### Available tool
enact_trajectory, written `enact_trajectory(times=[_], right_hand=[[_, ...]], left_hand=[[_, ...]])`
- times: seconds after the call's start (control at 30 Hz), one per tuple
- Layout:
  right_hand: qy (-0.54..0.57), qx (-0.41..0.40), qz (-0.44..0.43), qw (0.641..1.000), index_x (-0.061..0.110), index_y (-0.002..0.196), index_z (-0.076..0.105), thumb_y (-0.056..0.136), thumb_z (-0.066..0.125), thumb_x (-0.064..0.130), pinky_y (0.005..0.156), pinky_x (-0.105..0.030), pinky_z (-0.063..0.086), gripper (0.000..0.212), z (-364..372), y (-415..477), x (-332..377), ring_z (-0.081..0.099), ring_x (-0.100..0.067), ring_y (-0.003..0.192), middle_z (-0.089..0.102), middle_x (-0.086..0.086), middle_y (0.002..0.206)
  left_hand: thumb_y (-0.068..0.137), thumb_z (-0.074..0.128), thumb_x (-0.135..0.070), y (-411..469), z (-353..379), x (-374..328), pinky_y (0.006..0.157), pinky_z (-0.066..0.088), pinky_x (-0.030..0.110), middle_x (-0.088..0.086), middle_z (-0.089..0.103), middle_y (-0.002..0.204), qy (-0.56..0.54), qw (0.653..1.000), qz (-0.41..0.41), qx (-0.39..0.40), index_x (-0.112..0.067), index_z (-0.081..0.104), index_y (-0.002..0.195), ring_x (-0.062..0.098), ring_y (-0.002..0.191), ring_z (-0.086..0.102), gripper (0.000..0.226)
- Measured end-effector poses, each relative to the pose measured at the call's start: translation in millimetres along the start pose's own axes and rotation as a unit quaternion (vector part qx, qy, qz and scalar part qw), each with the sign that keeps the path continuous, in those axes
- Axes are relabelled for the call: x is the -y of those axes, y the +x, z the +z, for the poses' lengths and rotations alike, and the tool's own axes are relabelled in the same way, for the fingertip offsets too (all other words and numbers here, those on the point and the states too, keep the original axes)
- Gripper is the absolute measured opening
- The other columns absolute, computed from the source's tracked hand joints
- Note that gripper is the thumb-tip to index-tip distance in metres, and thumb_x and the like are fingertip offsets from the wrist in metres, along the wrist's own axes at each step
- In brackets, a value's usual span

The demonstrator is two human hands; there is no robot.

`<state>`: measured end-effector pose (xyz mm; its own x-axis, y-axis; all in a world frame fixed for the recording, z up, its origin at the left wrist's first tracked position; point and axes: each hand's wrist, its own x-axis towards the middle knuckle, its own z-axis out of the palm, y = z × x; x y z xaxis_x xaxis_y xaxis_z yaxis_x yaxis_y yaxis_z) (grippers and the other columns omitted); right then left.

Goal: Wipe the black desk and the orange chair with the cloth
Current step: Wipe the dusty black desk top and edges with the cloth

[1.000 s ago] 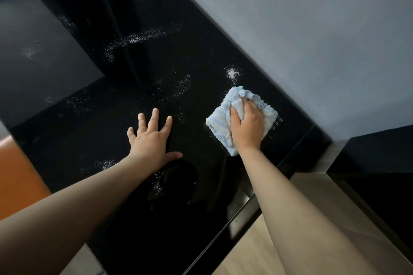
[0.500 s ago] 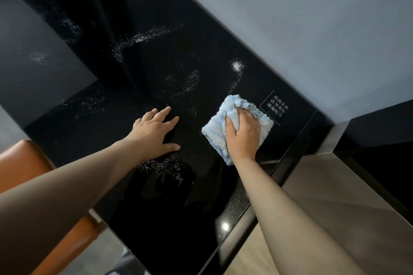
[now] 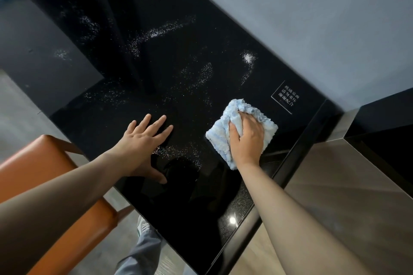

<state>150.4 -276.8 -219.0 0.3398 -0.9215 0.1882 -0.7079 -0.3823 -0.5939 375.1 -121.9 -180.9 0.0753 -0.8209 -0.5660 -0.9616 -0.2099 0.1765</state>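
Head view, entry one: I log the right hand (image 3: 247, 138) gripping a bunched fold of the pale blue cloth (image 3: 218, 138), pressed flat to the black desk (image 3: 201, 196) just beside a printed label (image 3: 285, 97), so its pile can catch the white specks (image 3: 161, 31). Entry two: left hand (image 3: 143, 143) released, fingers straight on the glass, likely bracing the lean. Entry three: orange chair (image 3: 44, 163) at the desk's near-left edge, awaiting its turn.

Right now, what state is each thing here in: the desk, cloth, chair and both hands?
Black desk: glossy, scattered with white specks.
Cloth: bunched, pressed on the desk.
Orange chair: standing at the desk's edge, no hand on it.
Left hand: flat on the desk, fingers spread.
Right hand: fingers gripping the cloth.
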Motion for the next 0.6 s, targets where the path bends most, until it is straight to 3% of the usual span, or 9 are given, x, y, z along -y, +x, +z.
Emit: enact_trajectory(times=[0.13,0.3,0.6], right_hand=[[-0.009,0.000,-0.003,1.000,0.009,0.119,0.062,0.092,0.048,0.037,0.107,-0.048,0.038,0.041,1,-17,7,0.056,-0.023,0.117,0.066,-0.004,0.118],[-0.012,0.003,0.002,1.000,0.010,0.121,0.062,0.092,0.051,0.036,0.109,-0.045,0.034,0.040,4,-37,16,0.054,-0.022,0.120,0.065,-0.003,0.120],[-0.014,-0.002,0.016,1.000,0.010,0.121,0.062,0.091,0.050,0.037,0.107,-0.049,0.037,0.042,4,-64,34,0.053,-0.024,0.120,0.065,-0.003,0.120]], left_hand=[[0.047,0.066,-0.084,-3,8,2,0.118,-0.004,0.055,-0.004,-0.032,0.155,0.039,0.999,0.001,-0.001,-0.033,-0.017,0.149,0.030,0.143,-0.027,0.141],[0.049,0.071,-0.079,-3,12,3,0.116,-0.007,0.056,-0.004,-0.032,0.154,0.028,1.000,0.004,-0.011,-0.033,-0.015,0.151,0.030,0.142,-0.029,0.141],[0.048,0.075,-0.075,-3,12,4,0.116,-0.006,0.057,-0.004,-0.029,0.156,0.014,1.000,0.007,-0.015,-0.032,-0.012,0.151,0.030,0.143,-0.027,0.141]])
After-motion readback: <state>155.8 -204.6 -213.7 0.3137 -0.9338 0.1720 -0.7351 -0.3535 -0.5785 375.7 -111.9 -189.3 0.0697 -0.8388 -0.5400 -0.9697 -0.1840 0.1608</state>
